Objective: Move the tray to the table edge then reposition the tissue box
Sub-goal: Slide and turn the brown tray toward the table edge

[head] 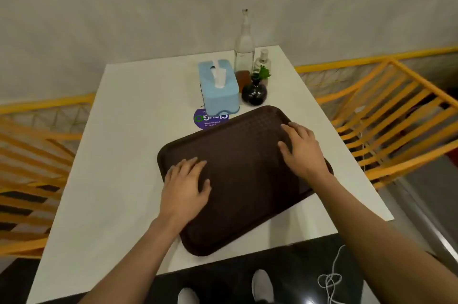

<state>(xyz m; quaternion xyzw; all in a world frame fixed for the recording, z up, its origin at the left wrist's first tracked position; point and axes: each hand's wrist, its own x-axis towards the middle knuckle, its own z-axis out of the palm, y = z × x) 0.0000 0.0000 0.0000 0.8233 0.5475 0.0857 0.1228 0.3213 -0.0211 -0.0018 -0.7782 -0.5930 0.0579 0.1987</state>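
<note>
Shoes (262,285), white, at bottom edge on dark floor, w/ a white cord (330,279) looped to the right. Just beyond, white worktop (111,155) w/ brown tray (247,179) lying skewed across its near-centre, near corner close to the worktop's front edge. Left hand (184,191) lies palm-down on tray's left part, grip flat and spread, holding nothing. Right hand (301,149) likewise flat on tray's right part, fingers spread, nothing grasped. Past the tray, purple round sticker (207,120), partly under blue tissue box (219,87), which stands just beyond tray's far edge, tissue sticking up. Right of box: dark round vase (254,93) w/ green sprig, tall clear glass bottle (244,43), small bottle (262,59) behind. Yellow chairs (396,110) both sides.
</note>
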